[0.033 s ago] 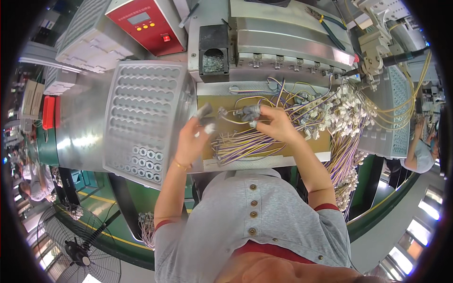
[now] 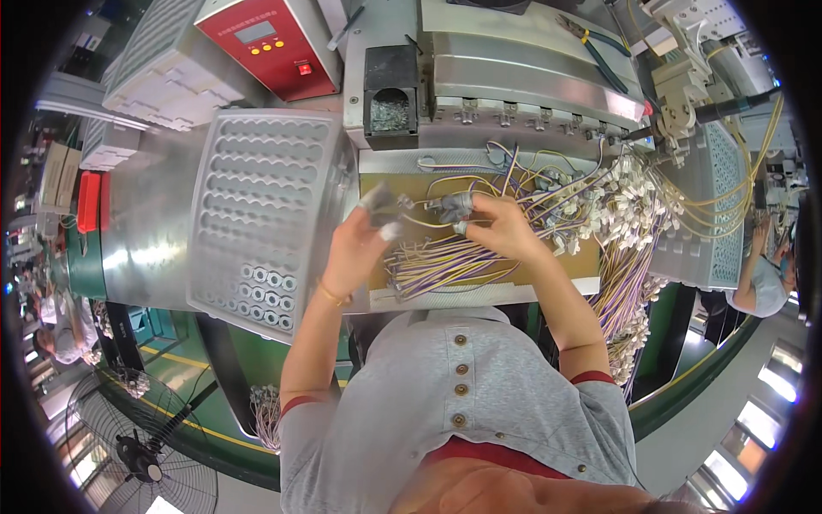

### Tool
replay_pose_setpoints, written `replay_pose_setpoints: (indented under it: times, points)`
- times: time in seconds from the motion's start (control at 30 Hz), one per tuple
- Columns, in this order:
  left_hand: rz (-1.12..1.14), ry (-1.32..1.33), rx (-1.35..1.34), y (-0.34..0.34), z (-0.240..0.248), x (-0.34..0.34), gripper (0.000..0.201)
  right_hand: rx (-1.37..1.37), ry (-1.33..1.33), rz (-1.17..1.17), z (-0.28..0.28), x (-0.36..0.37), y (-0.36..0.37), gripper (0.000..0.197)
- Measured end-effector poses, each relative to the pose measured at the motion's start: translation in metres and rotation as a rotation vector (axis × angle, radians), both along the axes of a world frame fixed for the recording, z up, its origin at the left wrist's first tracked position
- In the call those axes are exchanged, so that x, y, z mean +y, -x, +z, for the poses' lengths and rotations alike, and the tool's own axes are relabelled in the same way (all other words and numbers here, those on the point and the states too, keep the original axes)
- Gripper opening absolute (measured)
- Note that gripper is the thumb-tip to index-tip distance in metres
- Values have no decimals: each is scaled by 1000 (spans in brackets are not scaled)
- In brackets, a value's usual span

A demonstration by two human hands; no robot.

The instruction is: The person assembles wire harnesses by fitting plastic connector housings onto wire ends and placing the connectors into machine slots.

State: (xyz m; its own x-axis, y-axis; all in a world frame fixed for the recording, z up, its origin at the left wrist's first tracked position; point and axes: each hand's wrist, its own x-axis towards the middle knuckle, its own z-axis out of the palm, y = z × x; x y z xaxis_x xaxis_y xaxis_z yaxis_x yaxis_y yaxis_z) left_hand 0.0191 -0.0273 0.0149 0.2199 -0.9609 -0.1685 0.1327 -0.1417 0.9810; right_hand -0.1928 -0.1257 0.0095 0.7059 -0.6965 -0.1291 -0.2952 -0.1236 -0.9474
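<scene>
My right hand [image 2: 501,226], with grey covers on its fingertips, pinches a yellowish wire [image 2: 421,222] over the brown work board [image 2: 377,182]. A small metallic end piece [image 2: 405,202] sticks out leftward from the wire; its kind is too blurred to tell. My left hand [image 2: 358,244] is close by on the left, fingertips covered too and smeared by motion. Its thumb and forefinger look apart, beside the end piece. Below the hands lies a row of purple, yellow and white wires [image 2: 454,264]. More wires with white connectors [image 2: 621,201] are heaped to the right.
A pale tray [image 2: 265,184] with rows of hollows, some holding ring-shaped parts [image 2: 267,283], stands at the left. Behind the board are a black box of small bits [image 2: 390,113], a metal machine [image 2: 522,64], pliers [image 2: 595,51] and a red control box [image 2: 270,47].
My left hand has moved slightly right, bringing its fingertips nearer the metallic end piece. My right hand has stayed almost still, keeping its pinch on the wire.
</scene>
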Motion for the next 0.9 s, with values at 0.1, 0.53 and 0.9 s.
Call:
replay_pose_setpoints:
  times: [0.1,0.53,0.9]
  points:
    - [20,-9,-134,6,1,-3,24,-9,232,88,15,4,-13,23]
    - [652,-277,-1384,-142,-35,92,34,-48,108,-40,27,6,-33,10]
    - [540,-159,-624,-107,-7,81,28,-163,295,-64,38,8,-46,8]
